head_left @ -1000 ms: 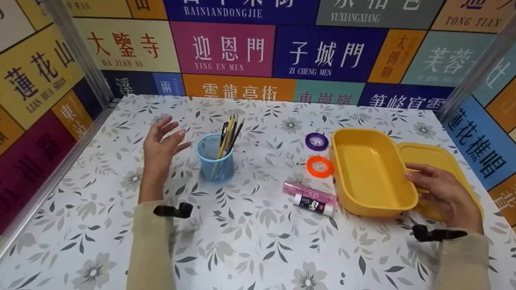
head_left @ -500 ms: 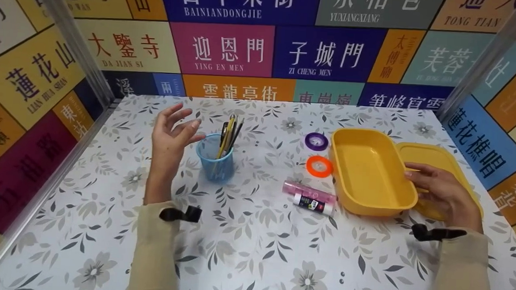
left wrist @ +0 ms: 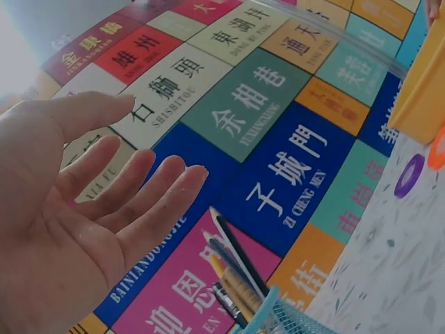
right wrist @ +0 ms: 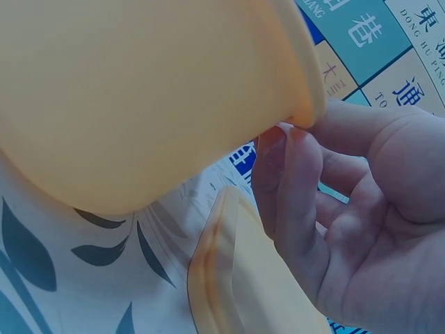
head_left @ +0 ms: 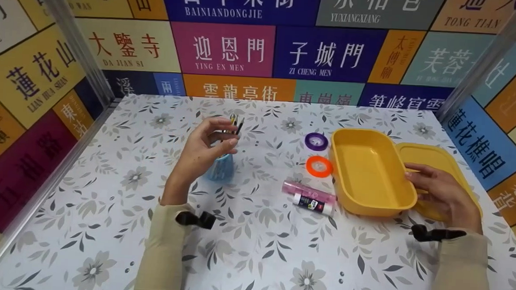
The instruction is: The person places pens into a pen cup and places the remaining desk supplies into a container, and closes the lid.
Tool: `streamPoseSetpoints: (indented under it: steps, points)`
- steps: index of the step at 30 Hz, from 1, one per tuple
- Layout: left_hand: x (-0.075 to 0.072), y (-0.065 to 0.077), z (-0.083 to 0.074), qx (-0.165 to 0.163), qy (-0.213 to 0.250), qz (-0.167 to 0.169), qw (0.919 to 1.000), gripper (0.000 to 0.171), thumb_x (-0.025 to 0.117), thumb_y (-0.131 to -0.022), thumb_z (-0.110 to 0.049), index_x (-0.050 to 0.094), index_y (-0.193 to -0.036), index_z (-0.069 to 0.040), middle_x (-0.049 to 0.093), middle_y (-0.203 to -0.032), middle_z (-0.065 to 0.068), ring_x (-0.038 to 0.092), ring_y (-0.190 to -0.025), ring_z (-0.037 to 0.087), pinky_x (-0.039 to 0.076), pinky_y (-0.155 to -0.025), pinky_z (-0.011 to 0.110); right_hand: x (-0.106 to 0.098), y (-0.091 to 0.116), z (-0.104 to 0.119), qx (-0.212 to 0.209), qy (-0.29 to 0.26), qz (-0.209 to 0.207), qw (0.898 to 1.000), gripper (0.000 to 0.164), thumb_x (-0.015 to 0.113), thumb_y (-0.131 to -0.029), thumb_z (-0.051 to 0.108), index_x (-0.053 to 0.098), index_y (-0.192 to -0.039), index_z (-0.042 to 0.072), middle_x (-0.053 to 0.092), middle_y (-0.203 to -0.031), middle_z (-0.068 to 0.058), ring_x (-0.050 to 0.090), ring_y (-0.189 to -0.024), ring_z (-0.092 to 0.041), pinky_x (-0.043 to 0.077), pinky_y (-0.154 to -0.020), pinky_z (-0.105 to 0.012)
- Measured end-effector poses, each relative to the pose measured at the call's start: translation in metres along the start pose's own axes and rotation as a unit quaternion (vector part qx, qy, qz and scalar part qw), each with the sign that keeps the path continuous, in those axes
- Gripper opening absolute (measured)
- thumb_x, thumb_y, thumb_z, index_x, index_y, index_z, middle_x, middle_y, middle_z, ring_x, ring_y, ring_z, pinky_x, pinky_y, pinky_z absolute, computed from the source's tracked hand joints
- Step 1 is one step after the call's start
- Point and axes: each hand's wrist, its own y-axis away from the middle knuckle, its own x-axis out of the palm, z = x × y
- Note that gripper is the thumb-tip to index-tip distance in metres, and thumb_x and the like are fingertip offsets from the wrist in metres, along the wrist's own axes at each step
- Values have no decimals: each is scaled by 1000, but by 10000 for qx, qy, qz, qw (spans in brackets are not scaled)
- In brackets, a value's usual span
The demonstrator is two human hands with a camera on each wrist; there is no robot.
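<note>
Yellow plastic, smooth and deep-walled, forms the rounded rectangular box [head_left: 367,168] at the right of the frame, where my right hand [head_left: 444,190] pinches the rim: in the right wrist view my thumb and fingertips meet at its lip. Beneath that hand, a flat yellow plastic lid [head_left: 427,156] with rounded corners lies on the table [head_left: 252,246], whose white surface is printed with grey flowers and leaves.

Left of centre in the frame, my left hand [head_left: 200,148] holds nothing; its fingers are loosely curved and slightly spread, the thumb apart from them. Behind it stands a round light-blue mesh cup [head_left: 221,169], upright and partly hidden by the hand. Slim pencils and pens [left wrist: 238,250] lean out over its rim, and the left wrist view shows my fingers clear of them.

Just left of the box lie two flat rings, a glossy purple ring [head_left: 309,143] and, nearer to me, a bright orange ring [head_left: 310,166]. Lower in the frame, a translucent pink cylinder [head_left: 300,189] rests on its side beside a white stubby tube [head_left: 313,204] with a dark label. Black straps [head_left: 195,219] cross my smooth beige sleeves [head_left: 164,250].
</note>
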Motion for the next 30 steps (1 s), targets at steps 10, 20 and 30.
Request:
streamPoseSetpoints:
  steps: [10, 20, 30]
  points:
    - [17, -1, 10, 5, -239, 729, 9971, 41, 69, -93, -11, 55, -132, -6, 61, -127, 15, 66, -113, 25, 62, -86, 36, 0, 1, 0, 46, -42, 37, 10000, 87, 72, -86, 53, 28, -158, 31, 63, -117, 25, 63, -108, -7, 56, -94, -22]
    - [34, -5, 33, -456, -408, 1212, 9907, 41, 71, -93, -15, 57, -131, -6, 62, -128, 16, 66, -112, 27, 62, -88, 36, 1, 2, 0, 161, -19, 28, 9999, 86, 71, -85, 56, 28, -157, 37, 52, -132, 20, 59, -117, -11, 55, -98, -22]
    - [48, -9, 55, -921, -391, 1635, 9815, 40, 71, -93, -16, 59, -130, -7, 63, -129, 19, 67, -111, 25, 62, -88, 35, 0, 2, 2, 26, -93, 20, 10000, 86, 71, -86, 53, 29, -158, 31, 63, -117, 24, 65, -106, -6, 56, -94, -23]
